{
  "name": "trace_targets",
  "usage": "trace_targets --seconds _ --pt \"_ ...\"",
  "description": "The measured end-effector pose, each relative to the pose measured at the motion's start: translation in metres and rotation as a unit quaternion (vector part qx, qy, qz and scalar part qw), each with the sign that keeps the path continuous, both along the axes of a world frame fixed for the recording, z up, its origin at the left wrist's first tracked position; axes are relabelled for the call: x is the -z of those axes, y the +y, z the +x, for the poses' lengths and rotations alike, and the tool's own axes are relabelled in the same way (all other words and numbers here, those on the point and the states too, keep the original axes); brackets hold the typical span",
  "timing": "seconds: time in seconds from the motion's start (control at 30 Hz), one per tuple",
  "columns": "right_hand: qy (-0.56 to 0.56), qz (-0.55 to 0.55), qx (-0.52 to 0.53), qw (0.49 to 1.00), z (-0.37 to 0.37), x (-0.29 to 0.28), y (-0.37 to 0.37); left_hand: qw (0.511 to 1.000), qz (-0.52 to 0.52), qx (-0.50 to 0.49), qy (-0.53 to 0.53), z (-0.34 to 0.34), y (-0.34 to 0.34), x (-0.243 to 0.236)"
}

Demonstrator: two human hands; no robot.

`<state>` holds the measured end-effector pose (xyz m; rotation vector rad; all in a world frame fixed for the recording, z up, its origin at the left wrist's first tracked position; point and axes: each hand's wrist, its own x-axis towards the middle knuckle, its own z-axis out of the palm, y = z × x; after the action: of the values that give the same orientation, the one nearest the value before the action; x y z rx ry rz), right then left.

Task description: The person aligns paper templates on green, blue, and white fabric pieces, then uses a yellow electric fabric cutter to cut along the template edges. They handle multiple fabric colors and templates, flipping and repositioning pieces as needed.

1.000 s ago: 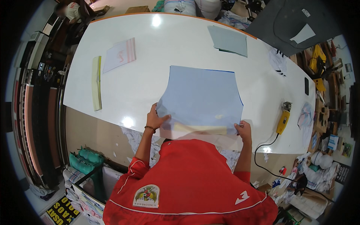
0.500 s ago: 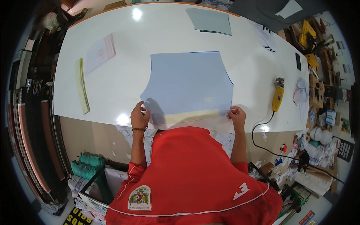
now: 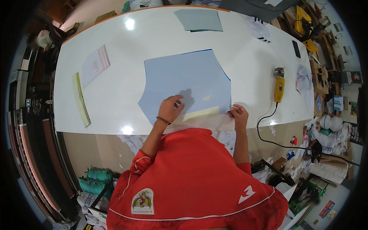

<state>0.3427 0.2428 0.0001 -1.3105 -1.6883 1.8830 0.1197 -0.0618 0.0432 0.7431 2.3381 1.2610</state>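
White tabletop (image 3: 115,99) fills my view, its near edge running just under both hands; my left hand (image 3: 170,109) lies on the near part of the light blue fabric piece (image 3: 184,82), fingers loosely curled and pressing down rather than gripping; my right hand (image 3: 238,115) pinches the fabric's near right corner at the table edge; I judge a hard tug there could skew the pale yellow strip (image 3: 199,114) showing beneath; further right the yellow cutter (image 3: 280,86) and its trailing cord (image 3: 264,126) could snag a sweeping wrist; left, past open white surface, lies a yellow-green ruler (image 3: 80,100); far off, a grey-green folded sheet (image 3: 199,20).
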Motion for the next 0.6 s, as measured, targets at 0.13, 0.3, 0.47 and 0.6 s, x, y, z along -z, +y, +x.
trace_targets --seconds 0.13,0.3,0.47,0.6 --pt "0.042 -0.072 0.008 0.996 -0.013 -0.02 -0.005 0.99 0.057 0.094 -0.086 0.015 0.055 0.018" --pt "0.086 -0.116 0.012 0.99 -0.024 -0.02 -0.012 0.971 0.06 0.206 -0.107 0.045 0.131 0.041" --pt "0.096 -0.118 0.027 0.988 -0.027 -0.015 -0.024 0.964 -0.042 0.241 -0.101 0.048 0.156 0.031" --pt "0.104 -0.105 0.033 0.988 -0.03 -0.017 -0.027 0.971 -0.003 0.185 -0.148 0.05 0.155 0.04"
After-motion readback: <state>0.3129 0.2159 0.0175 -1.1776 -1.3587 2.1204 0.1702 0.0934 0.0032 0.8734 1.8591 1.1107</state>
